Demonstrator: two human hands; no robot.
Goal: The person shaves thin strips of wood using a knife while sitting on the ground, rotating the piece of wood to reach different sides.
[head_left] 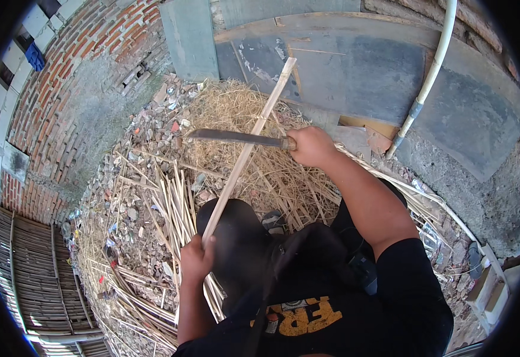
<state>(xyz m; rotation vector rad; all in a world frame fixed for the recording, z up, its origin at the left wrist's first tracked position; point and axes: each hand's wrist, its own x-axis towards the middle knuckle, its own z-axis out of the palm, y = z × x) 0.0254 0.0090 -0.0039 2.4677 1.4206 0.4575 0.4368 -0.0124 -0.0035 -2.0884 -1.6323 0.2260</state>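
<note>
A long pale bamboo strip (245, 156) slants up and away from my lap. Its near end is gripped in my left hand (197, 258), beside my knee. In my right hand (311, 146) is the wooden handle of a machete, the fingers closed round it. The dark machete blade (224, 137) points left and crosses the strip a little beyond its middle; whether it bites into the bamboo I cannot tell. Thin split bamboo strips (174, 205) lie in a bundle left of my knee.
Shavings (230, 107) heap up in front of me on rubble-strewn ground (132, 211). Grey panels (355, 71) lean at the back, with a white pipe (432, 74) before them. A brick wall (63, 107) stands left, above a bamboo slat panel (31, 268). More strips (147, 309) lie lower left.
</note>
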